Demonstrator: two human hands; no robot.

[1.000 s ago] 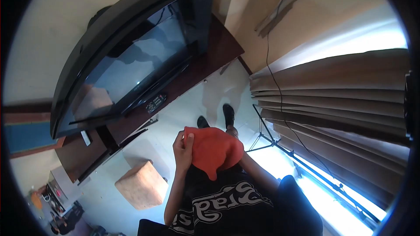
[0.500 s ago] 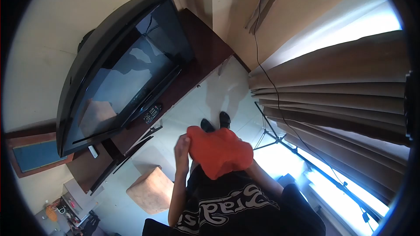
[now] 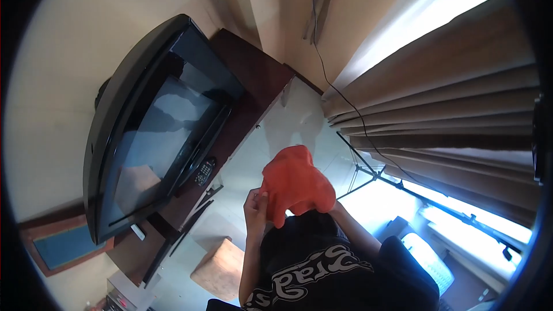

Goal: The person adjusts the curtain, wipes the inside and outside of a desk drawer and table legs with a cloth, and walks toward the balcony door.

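Note:
A red-orange cloth [image 3: 296, 181] hangs bunched up in front of my body, over the floor. At its left side my left hand [image 3: 255, 206] is closed, pinching the cloth's edge between thumb and fingers. On the other side my right forearm [image 3: 356, 229] runs up to the cloth, which covers my right hand, so its fingers are hidden. I cannot make out what kind of cloth piece it is.
A black television [image 3: 167, 132] stands on a dark brown cabinet [image 3: 259, 75] to the left, with a remote control [image 3: 204, 171] beside it. Brown curtains [image 3: 438, 98] hang on the right above a black metal stand [image 3: 374, 175]. A tan stool-like block [image 3: 222, 268] sits at lower left.
The cloth has risen away from my body and changed shape, with its top now over where my feet showed. My left hand still grips its edge. The camera view has turned slightly.

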